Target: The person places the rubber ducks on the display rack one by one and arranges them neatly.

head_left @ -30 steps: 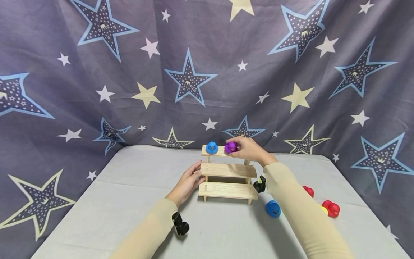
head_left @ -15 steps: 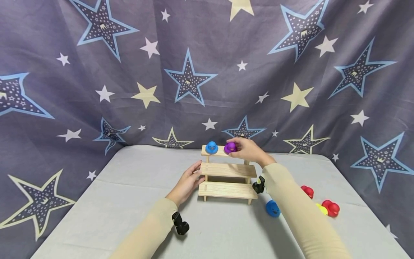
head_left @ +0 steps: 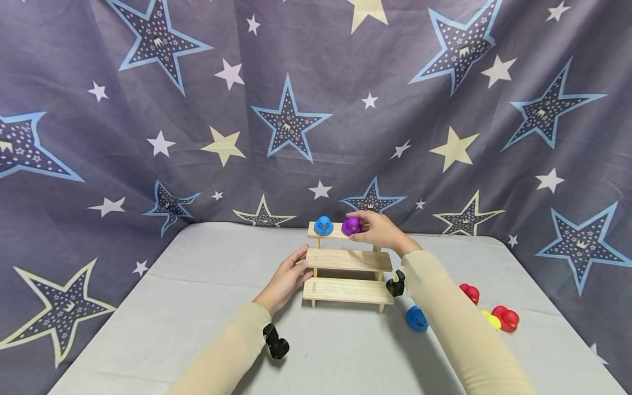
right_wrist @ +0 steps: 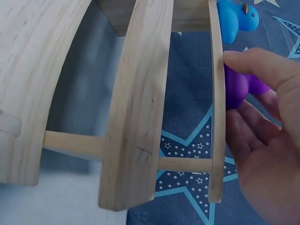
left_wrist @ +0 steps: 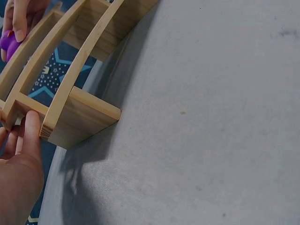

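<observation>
A three-tier wooden stand [head_left: 348,259] stands on the table. My left hand [head_left: 286,277] grips its left end at the middle tier; in the left wrist view, the thumb [left_wrist: 32,129] lies against the wood, and part of the fingers is hidden. With thumb and fingers, my right hand [head_left: 377,229] pinches a purple rubber duck [head_left: 351,226] on the top tier. The duck faces forward, upright and touching the board. To its left, a blue rubber duck [head_left: 323,225] sits on the same tier, a small gap between them.
Right of the stand, a second blue duck [head_left: 417,319] lies on the table, close to my right sleeve. Beyond that forearm are a red duck [head_left: 469,293], another red duck [head_left: 506,318] and a partly hidden yellow one [head_left: 492,320]. A star-patterned curtain [head_left: 316,109] hangs behind the table.
The purple duck and my right hand have shifted very slightly left along the top tier. My left hand stays at the stand's left end.
</observation>
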### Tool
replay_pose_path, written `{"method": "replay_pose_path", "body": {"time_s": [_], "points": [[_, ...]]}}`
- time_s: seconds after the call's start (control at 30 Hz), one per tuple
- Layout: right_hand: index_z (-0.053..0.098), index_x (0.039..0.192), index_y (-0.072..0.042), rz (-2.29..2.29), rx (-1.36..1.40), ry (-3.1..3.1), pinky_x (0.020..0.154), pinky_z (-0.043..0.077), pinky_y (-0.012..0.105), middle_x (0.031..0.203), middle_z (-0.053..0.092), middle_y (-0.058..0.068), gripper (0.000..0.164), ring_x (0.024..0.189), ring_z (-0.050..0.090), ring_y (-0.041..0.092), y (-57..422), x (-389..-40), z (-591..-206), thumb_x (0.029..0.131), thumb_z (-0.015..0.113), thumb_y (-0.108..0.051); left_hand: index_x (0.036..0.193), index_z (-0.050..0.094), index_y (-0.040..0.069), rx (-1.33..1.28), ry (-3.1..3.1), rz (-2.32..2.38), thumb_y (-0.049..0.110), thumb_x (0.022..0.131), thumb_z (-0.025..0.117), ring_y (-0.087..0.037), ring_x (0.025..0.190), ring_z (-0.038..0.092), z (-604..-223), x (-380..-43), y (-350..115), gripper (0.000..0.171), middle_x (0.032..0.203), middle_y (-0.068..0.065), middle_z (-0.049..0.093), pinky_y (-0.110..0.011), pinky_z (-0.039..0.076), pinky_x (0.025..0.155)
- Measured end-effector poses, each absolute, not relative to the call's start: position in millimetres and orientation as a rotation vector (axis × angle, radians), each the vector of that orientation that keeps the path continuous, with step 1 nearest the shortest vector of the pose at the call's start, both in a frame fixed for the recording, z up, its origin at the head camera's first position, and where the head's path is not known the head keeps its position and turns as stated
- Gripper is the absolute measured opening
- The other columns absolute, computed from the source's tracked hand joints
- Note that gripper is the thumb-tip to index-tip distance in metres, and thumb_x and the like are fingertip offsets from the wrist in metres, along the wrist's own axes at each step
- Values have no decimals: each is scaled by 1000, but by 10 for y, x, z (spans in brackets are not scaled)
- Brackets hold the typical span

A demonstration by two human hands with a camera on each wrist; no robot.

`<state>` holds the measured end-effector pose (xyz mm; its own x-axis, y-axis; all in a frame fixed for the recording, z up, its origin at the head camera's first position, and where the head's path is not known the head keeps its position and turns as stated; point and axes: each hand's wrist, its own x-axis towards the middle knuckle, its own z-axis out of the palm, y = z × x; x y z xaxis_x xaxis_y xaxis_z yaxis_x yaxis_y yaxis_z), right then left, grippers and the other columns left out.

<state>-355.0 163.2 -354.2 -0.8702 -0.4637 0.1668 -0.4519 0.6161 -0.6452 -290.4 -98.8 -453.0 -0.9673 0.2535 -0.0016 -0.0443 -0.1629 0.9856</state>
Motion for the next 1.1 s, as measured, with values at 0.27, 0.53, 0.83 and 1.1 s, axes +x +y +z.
{"method": "replay_pose_path", "body": {"time_s": [0.27, 0.53, 0.83, 1.1], "points": [[51, 144, -3, -1148, -790, 2785, 102, 55, 41, 124, 64, 21, 65, 114, 64, 34, 1677, -3538, -3529, 85, 79, -10, 159, 21, 3, 246, 1883, 2245, 7, 108, 38, -37, 143, 34, -4531, -2908, -993, 54, 159, -21, 24, -38, 41, 115], [52, 141, 3, -1156, -850, 2794, 100, 56, 43, 130, 61, 21, 65, 113, 63, 35, 1790, -3452, -3478, 84, 80, -10, 159, 21, 4, 237, 1899, 2231, 8, 108, 39, -37, 142, 35, -4544, -2925, -995, 54, 159, -20, 24, -38, 42, 115], [54, 140, 2, -1093, -886, 2824, 99, 56, 45, 134, 58, 23, 61, 114, 61, 34, 1924, -3348, -3430, 86, 79, -10, 159, 21, 3, 243, 1887, 2245, 7, 108, 38, -37, 143, 34, -4544, -2933, -997, 54, 158, -21, 24, -38, 41, 115], [54, 139, 2, -1052, -928, 2842, 98, 57, 46, 134, 57, 23, 57, 114, 61, 35, 2104, -3240, -3422, 88, 77, -10, 159, 21, 4, 251, 1895, 2242, 8, 108, 39, -36, 143, 34, -4556, -2923, -997, 54, 158, -20, 24, -38, 41, 115]]}}
